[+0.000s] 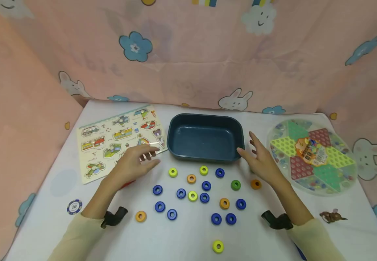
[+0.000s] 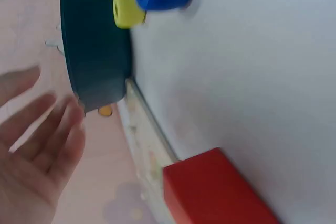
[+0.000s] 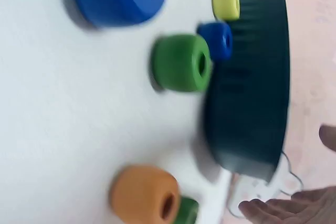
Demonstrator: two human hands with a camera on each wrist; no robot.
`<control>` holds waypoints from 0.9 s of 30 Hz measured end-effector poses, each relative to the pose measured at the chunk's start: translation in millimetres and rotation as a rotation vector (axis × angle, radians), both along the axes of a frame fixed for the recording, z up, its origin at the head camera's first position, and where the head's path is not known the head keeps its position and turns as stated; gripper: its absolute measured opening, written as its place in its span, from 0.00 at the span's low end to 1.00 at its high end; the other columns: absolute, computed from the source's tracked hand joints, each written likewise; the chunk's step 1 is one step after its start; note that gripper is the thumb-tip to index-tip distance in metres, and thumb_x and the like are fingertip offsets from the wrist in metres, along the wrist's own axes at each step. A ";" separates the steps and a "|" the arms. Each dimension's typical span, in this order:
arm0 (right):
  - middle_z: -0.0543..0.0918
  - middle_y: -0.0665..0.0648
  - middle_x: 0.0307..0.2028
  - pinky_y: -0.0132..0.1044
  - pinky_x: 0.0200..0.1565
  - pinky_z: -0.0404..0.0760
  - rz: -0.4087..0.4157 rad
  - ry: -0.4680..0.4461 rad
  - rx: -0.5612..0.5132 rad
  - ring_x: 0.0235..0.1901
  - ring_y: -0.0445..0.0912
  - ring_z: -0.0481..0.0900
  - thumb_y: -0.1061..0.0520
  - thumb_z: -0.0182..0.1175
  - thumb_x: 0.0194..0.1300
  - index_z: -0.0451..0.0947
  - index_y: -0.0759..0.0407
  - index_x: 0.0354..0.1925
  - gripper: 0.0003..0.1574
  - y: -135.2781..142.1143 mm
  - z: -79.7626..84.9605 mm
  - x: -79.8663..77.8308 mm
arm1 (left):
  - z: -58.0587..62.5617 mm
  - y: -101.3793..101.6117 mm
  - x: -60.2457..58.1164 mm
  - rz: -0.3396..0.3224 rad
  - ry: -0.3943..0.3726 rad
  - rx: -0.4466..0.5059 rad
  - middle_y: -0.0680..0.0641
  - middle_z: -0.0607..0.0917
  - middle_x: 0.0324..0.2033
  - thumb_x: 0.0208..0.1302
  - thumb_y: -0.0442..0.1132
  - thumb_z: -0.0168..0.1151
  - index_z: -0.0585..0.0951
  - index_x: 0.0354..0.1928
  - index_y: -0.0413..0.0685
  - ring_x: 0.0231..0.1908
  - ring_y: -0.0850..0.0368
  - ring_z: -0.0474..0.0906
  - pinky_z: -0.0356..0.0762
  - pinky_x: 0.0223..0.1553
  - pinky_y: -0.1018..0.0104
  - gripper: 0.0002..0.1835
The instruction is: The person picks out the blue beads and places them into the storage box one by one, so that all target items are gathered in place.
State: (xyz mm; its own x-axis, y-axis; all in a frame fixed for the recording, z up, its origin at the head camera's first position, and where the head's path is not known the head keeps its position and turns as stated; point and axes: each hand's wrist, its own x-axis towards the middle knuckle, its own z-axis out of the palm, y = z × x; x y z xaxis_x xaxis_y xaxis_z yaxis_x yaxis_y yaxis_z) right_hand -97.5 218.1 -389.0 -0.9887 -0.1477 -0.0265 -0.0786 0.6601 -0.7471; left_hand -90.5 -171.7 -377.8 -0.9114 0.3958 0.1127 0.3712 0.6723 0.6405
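Note:
My left hand [image 1: 135, 162] is open above the lower right corner of a wooden puzzle board [image 1: 88, 156], its fingers pointing toward a dark teal basin [image 1: 204, 156]. It holds nothing in the left wrist view. To the basin's right is my right hand [image 1: 261, 161], fingers spread, with the thumb tip overlapping the basin's rim in the head view. Nothing is in its grasp either. In front of the basin lie scattered ring beads: blue [image 1: 204, 197], yellow [image 1: 193, 196], orange [image 1: 224, 203] and green [image 3: 181, 62]. The basin's inside shows no beads.
A red block [image 2: 218, 192] lies under my left forearm, mostly hidden in the head view. At right sits a round Chinese checkers board [image 1: 319, 157] in clear wrapping. A poker chip [image 1: 74, 207] lies far left, and a small brown animal figure [image 1: 332, 216] far right.

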 end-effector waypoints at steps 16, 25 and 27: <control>0.57 0.64 0.67 0.34 0.53 0.71 -0.137 -0.228 -0.494 0.63 0.55 0.60 0.64 0.48 0.69 0.47 0.59 0.71 0.36 -7.8 -19.6 -9.1 | -44.5 -7.8 50.0 -0.156 -0.305 0.061 0.54 0.76 0.30 0.45 0.30 0.73 0.82 0.44 0.46 0.29 0.57 0.72 0.73 0.27 0.71 0.19; 0.57 0.63 0.67 0.40 0.57 0.67 -0.163 -0.261 -0.483 0.63 0.53 0.60 0.63 0.48 0.70 0.46 0.56 0.71 0.37 -9.1 -18.9 -9.3 | -30.6 -8.4 42.7 -0.123 -0.242 0.101 0.56 0.79 0.32 0.45 0.32 0.74 0.83 0.42 0.48 0.30 0.57 0.74 0.76 0.31 0.67 0.19; 0.57 0.63 0.67 0.40 0.57 0.68 -0.167 -0.265 -0.487 0.63 0.53 0.60 0.64 0.48 0.69 0.46 0.57 0.71 0.37 -9.9 -18.5 -9.4 | -20.5 -8.2 35.0 -0.110 -0.235 0.126 0.56 0.80 0.34 0.46 0.35 0.74 0.83 0.43 0.48 0.32 0.58 0.75 0.76 0.33 0.66 0.19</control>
